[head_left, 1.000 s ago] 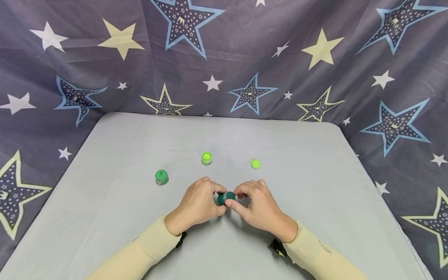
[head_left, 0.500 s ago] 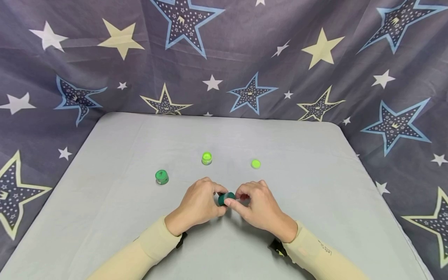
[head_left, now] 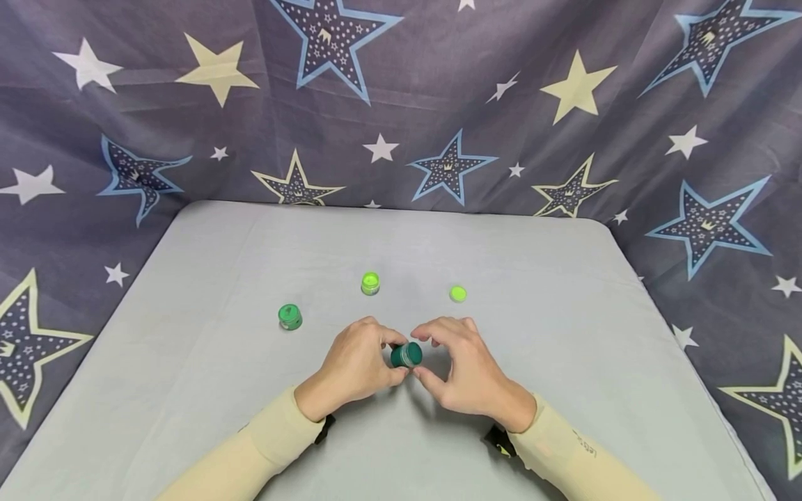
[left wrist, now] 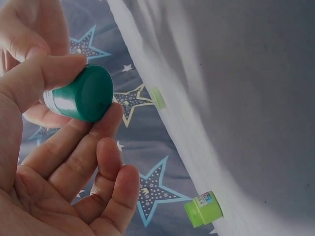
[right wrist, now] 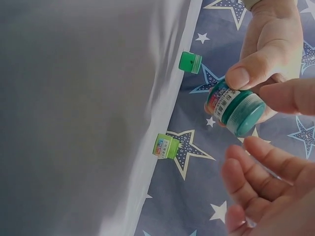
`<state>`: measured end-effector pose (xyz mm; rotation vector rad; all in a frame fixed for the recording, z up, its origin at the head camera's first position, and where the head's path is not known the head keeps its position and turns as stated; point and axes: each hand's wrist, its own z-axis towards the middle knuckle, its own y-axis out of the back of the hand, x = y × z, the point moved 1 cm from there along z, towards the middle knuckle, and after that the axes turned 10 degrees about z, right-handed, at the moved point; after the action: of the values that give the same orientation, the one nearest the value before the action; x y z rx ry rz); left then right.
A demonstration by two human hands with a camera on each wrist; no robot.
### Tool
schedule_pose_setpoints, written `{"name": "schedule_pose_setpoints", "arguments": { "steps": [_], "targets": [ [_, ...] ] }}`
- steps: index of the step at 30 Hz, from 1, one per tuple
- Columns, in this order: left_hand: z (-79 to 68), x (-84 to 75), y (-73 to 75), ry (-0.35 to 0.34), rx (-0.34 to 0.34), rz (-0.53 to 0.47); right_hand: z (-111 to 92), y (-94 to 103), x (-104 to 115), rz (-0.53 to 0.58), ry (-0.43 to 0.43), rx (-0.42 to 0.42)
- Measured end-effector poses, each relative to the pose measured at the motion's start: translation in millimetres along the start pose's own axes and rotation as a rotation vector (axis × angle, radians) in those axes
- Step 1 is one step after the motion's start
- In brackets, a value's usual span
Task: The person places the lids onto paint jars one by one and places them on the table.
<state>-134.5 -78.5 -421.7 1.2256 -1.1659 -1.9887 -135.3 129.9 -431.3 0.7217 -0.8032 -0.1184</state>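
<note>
Over the middle of the table, my left hand (head_left: 357, 358) pinches a small dark green paint jar (head_left: 401, 356) between thumb and fingers. The jar is tilted on its side, its dark green lid (right wrist: 248, 116) turned toward my right hand (head_left: 466, 365). That hand's thumb and fingers are spread around the lid end, with a gap showing between them and the lid in the head view. A printed label wraps the jar in the right wrist view. The left wrist view shows its smooth round base (left wrist: 96, 93), with my left fingertips at its edge.
Farther back stands an uncovered lime green paint jar (head_left: 370, 284). Its likely lid, a lime green disc (head_left: 459, 293), lies to the right. A mid-green jar (head_left: 289, 317) stands at the left on the grey-covered table (head_left: 532, 292). Star-patterned cloth (head_left: 413, 90) hangs behind.
My right thumb and fingers were on the jar's lid and have now spread apart, away from it. My left hand keeps its grip on the jar and stays in place.
</note>
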Motion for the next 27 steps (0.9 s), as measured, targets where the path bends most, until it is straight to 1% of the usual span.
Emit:
{"name": "schedule_pose_setpoints", "arguments": {
  "steps": [11,22,27],
  "targets": [
    [-0.1,-0.6,1.1,0.011,0.004,-0.015,0.9,-2.2,1.2,0.039,0.033,-0.012],
    [0.5,-0.7,0.9,0.007,0.015,-0.015,0.7,-3.5,0.3,0.031,0.033,-0.027],
    [0.3,-0.7,0.4,0.006,0.012,-0.018,0.7,-3.7,0.4,0.022,0.02,-0.03]
  ]
}}
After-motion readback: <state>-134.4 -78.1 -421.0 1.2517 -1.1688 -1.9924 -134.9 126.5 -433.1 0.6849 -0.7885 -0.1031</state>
